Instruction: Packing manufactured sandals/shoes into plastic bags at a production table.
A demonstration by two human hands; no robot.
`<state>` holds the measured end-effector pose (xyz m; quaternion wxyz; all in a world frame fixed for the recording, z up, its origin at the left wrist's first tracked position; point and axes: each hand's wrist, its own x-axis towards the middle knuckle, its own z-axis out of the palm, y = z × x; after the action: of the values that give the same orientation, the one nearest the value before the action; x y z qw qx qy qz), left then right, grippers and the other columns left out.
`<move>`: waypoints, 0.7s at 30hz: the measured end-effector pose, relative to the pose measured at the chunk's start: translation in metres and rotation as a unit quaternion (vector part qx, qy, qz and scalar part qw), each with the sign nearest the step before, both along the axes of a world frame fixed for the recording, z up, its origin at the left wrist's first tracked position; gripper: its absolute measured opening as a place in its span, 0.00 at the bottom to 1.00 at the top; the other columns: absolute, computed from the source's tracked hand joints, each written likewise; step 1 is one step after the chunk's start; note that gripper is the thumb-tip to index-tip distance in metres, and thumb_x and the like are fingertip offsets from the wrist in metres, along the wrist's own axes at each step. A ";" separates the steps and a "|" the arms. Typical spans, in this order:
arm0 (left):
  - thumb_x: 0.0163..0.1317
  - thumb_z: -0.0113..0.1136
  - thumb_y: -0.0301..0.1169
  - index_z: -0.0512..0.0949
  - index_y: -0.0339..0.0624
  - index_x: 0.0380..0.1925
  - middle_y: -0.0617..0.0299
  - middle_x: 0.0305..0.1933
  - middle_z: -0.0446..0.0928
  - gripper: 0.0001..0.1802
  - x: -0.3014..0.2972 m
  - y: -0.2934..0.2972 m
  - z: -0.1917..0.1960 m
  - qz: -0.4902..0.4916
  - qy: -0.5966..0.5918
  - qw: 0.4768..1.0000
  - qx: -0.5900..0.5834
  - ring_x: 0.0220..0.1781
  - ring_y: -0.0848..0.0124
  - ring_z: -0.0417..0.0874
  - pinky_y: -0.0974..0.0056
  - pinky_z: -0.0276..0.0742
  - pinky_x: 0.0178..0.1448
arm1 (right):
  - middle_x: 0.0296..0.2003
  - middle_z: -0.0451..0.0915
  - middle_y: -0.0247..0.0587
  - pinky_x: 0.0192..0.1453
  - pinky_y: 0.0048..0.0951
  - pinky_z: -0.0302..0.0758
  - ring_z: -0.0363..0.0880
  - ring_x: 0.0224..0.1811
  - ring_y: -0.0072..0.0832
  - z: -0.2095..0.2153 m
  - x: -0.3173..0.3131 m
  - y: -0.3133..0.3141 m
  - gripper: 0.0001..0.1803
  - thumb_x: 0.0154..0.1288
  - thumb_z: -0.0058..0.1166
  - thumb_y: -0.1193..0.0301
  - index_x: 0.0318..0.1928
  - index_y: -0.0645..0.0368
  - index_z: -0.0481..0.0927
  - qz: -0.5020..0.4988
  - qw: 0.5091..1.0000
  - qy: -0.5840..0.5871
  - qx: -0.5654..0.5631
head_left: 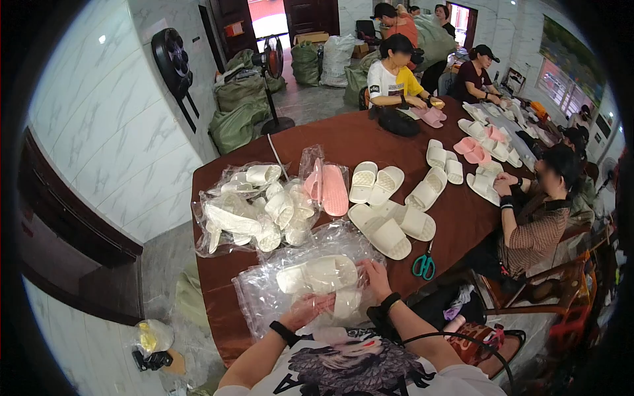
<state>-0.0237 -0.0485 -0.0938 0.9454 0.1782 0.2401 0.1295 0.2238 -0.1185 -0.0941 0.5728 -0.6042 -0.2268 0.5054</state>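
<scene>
On the near side of the table, a cream slide slipper (310, 274) lies in a clear plastic bag (253, 294). A second cream slipper (347, 305) shows below it, closer to my body. My left hand (305, 313) is at the near side of the bag, fingers curled against the plastic beside the second slipper. My right hand (378, 282) pinches the bag's right edge, close to the end of the upper slipper. Glare on the film partly hides where the fingertips meet the slippers.
Bagged cream slippers (241, 221) pile up at left, beside a bagged pink pair (335, 191). Loose cream slippers (384, 234) lie ahead. Teal-handled scissors (424, 266) rest near the right edge. Co-workers sit along the brown-covered table (310, 140); one striped-shirted person (538, 231) handles slippers nearby.
</scene>
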 end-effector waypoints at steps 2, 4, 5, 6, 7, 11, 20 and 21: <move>0.68 0.53 0.30 0.68 0.28 0.56 0.50 0.57 0.75 0.20 -0.002 -0.001 0.008 -0.007 0.012 0.999 0.039 0.56 0.59 0.79 0.59 0.74 0.60 | 0.23 0.78 0.34 0.19 0.18 0.65 0.73 0.18 0.18 -0.002 0.008 0.002 0.19 0.74 0.41 0.56 0.42 0.58 0.78 0.001 0.998 -0.061 0.021; 0.67 0.55 0.30 0.72 0.29 0.52 0.51 0.54 0.77 0.17 -0.007 -0.001 0.020 0.001 0.030 0.997 0.074 0.53 0.61 0.80 0.60 0.75 0.57 | 0.23 0.77 0.33 0.19 0.18 0.64 0.73 0.18 0.17 0.010 0.002 0.006 0.19 0.74 0.42 0.56 0.42 0.58 0.79 -0.008 0.999 -0.020 0.025; 0.66 0.55 0.27 0.72 0.28 0.51 0.50 0.53 0.77 0.17 -0.009 0.000 0.019 -0.065 0.088 0.960 0.258 0.52 0.60 0.79 0.60 0.75 0.57 | 0.23 0.77 0.31 0.19 0.19 0.64 0.72 0.19 0.16 0.014 -0.004 0.008 0.19 0.74 0.42 0.57 0.42 0.59 0.79 -0.020 0.999 0.017 0.031; 0.64 0.55 0.24 0.72 0.26 0.51 0.49 0.53 0.77 0.16 -0.013 -0.004 0.016 -0.133 0.144 0.882 0.428 0.52 0.59 0.79 0.60 0.75 0.57 | 0.23 0.76 0.28 0.20 0.19 0.63 0.71 0.21 0.14 0.002 -0.012 0.010 0.19 0.75 0.43 0.58 0.42 0.60 0.80 -0.023 1.000 -0.014 0.011; 0.64 0.55 0.24 0.72 0.26 0.51 0.49 0.53 0.77 0.16 -0.013 -0.006 0.009 -0.131 0.152 0.885 0.421 0.52 0.59 0.79 0.60 0.75 0.57 | 0.23 0.76 0.28 0.20 0.19 0.63 0.71 0.21 0.14 -0.002 -0.024 0.015 0.19 0.75 0.43 0.58 0.42 0.60 0.80 -0.016 1.000 -0.008 0.005; 0.66 0.57 0.27 0.75 0.31 0.49 0.55 0.48 0.80 0.14 -0.019 -0.009 0.010 -0.007 0.102 0.985 0.137 0.49 0.66 0.80 0.63 0.76 0.55 | 0.23 0.76 0.30 0.21 0.20 0.65 0.70 0.19 0.14 0.001 -0.040 0.026 0.19 0.75 0.42 0.58 0.41 0.60 0.79 -0.066 0.984 -0.045 0.161; 0.65 0.60 0.34 0.76 0.29 0.46 0.56 0.44 0.81 0.17 -0.076 -0.015 0.057 0.030 0.189 0.964 0.184 0.46 0.68 0.81 0.63 0.75 0.56 | 0.18 0.72 0.33 0.13 0.19 0.61 0.66 0.12 0.16 0.024 -0.026 0.021 0.19 0.75 0.42 0.58 0.38 0.61 0.78 -0.025 0.998 -0.037 0.048; 0.66 0.60 0.35 0.74 0.26 0.47 0.52 0.45 0.81 0.20 -0.081 -0.014 0.058 0.030 0.215 0.953 0.210 0.46 0.65 0.82 0.62 0.75 0.57 | 0.18 0.72 0.31 0.13 0.19 0.59 0.65 0.12 0.15 0.022 -0.028 0.022 0.19 0.74 0.42 0.58 0.38 0.60 0.79 -0.008 0.997 -0.057 0.044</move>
<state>-0.1049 -0.0625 -0.0360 0.8082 0.3889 0.4107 0.1642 0.1962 -0.0969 -0.0721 0.5884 -0.6084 -0.2765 0.4552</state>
